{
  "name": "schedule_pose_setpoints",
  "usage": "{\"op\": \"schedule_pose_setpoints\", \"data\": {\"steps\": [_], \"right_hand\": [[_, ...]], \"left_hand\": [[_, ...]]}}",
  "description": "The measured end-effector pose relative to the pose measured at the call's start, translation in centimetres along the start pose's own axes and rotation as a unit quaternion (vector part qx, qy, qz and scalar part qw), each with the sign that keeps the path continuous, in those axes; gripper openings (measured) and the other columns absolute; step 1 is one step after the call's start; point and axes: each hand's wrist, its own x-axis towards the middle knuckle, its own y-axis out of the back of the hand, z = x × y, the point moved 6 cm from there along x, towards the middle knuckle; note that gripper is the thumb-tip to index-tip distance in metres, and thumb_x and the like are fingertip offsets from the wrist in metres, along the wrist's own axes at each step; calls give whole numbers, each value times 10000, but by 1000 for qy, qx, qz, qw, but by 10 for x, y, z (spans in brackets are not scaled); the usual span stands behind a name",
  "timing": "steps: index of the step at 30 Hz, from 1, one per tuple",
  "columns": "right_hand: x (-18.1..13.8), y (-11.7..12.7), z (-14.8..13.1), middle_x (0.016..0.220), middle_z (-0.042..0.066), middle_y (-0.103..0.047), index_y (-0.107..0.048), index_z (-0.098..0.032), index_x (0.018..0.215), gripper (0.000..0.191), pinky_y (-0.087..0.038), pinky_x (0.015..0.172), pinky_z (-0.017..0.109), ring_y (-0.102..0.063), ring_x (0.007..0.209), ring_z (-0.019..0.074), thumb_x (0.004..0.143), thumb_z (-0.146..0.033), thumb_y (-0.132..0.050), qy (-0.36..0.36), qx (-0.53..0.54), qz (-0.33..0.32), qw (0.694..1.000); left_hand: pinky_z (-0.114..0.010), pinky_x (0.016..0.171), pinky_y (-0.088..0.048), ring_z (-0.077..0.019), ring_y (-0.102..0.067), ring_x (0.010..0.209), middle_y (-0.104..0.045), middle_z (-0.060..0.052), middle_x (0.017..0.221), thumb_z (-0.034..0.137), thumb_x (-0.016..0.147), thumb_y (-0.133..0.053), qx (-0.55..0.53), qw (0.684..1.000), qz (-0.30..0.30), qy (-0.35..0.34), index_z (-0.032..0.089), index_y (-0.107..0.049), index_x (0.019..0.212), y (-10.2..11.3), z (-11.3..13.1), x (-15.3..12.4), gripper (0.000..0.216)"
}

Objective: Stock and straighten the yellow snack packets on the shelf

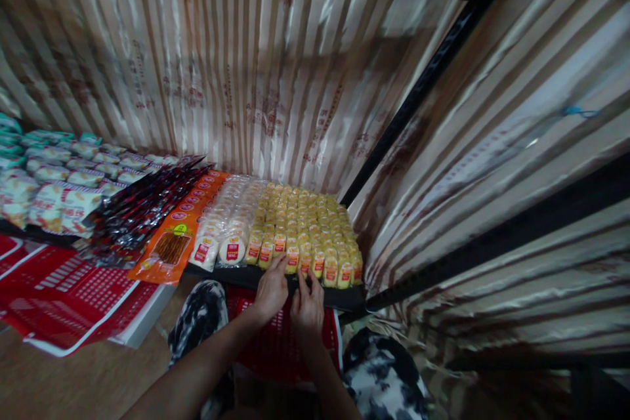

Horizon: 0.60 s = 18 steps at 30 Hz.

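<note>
head view, looking down at a low dark shelf set against striped paper-covered walls. left hand at the front edge of the shelf, fingers stretched up and touching the front row of yellow snack packets; fingers look loosely open, not wrapped round anything. right hand just beside it, the two nearly touching, fingers curled a little at the same front row, tips against a packet's lower edge; cannot tell whether one is pinched. yellow packets stand upright in tight rows, filling the right part of the shelf up to the corner. just left of them, rows of white round packets with red labels. further left, an orange packet stack fanned forward over the shelf edge, then dark red-black packets leaning in a slanted pile. far left, pale green-and-white bags in rows. red crate on the floor below the hands, between knees in black-and-white patterned trousers. red printed box lying on the wooden floor to the left, under the shelf edge.
</note>
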Motion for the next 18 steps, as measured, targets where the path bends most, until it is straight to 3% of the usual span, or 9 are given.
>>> {"op": "schedule_pose_setpoints", "data": {"steps": [7, 13, 18], "right_hand": [[-1, -7, 7, 1234, 158, -444, -512, -200, 1272, 462, -445, 867, 427, -445, 1093, 240, 854, -146, -323, 23, 7, 8, 1000], [-3, -11, 13, 1273, 164, -396, -426, -199, 1340, 513, -433, 875, 437, -397, 1147, 257, 839, -131, -337, 26, 11, 7, 1000], [1, -13, 16, 1274, 158, -380, -437, -221, 1331, 505, -440, 856, 431, -394, 1142, 265, 841, -146, -342, 18, 21, 4, 1000]], "left_hand": [[-283, 1052, -345, -168, -442, 1232, -495, -103, 1322, -26, 747, -329, 23, 1000, 4, -6, 121, -516, 1255, 2, 1, 7, 561], [-299, 1049, -343, -180, -397, 1271, -472, -105, 1337, 48, 815, -332, 43, 999, 12, -12, 151, -397, 1353, -1, 1, 11, 552], [-284, 981, -412, -189, -472, 1201, -462, -117, 1330, 58, 817, -334, 59, 998, 8, -17, 164, -373, 1365, -4, 0, 13, 559]]}}
